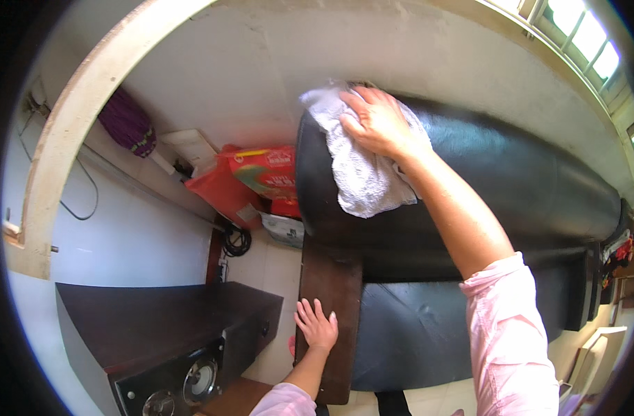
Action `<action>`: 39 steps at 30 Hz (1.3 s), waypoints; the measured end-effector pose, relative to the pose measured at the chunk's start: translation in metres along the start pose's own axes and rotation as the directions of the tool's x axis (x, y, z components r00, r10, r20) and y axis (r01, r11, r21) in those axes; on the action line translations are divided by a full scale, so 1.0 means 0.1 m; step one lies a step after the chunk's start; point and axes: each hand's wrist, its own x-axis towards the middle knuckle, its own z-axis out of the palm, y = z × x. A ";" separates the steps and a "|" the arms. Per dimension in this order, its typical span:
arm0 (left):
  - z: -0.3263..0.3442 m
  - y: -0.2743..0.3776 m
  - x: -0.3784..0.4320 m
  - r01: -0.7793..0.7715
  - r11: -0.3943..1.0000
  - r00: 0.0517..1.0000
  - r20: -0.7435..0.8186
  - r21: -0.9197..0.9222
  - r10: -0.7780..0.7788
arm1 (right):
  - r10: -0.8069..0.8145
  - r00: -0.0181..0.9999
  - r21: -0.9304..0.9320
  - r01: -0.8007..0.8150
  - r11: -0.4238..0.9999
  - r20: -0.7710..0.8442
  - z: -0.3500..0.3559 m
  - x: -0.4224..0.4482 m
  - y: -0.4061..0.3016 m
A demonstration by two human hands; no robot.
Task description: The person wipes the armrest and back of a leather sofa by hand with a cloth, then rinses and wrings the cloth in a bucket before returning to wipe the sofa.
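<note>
My right hand (pixel 374 122) presses a pale terry cloth (pixel 366 182) onto the top of a black leather sofa backrest (pixel 504 166), near its left end by the wall. The cloth drapes down over the front of the backrest, and part of it lies under my palm. My left hand (pixel 317 325) rests on the dark wooden armrest (pixel 335 281), fingers spread and holding nothing. Below the backrest is the black seat cushion (pixel 410 333), its surface creased.
Left of the sofa stand a red bag (pixel 265 171), a coil of black cable (pixel 237 242) and a folded purple umbrella (pixel 129 125). A dark loudspeaker cabinet (pixel 166 317) is at lower left. A barred window (pixel 582 36) sits at upper right.
</note>
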 end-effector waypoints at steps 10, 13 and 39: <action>-0.03 -0.35 -0.12 0.230 0.770 0.969 0.068 -0.595 -0.237 | 0.337 0.897 -0.089 -0.325 0.942 0.287 0.17 0.48 0.32; 0.22 -0.74 -0.40 0.526 0.677 0.849 0.366 -0.515 -0.382 | 0.321 0.884 -0.050 -0.323 0.945 0.339 0.32 0.57 0.52; -0.37 0.22 -0.30 0.638 0.764 0.521 0.679 0.093 -0.518 | 0.236 0.949 0.099 -0.260 0.960 0.207 -0.07 -0.03 -0.63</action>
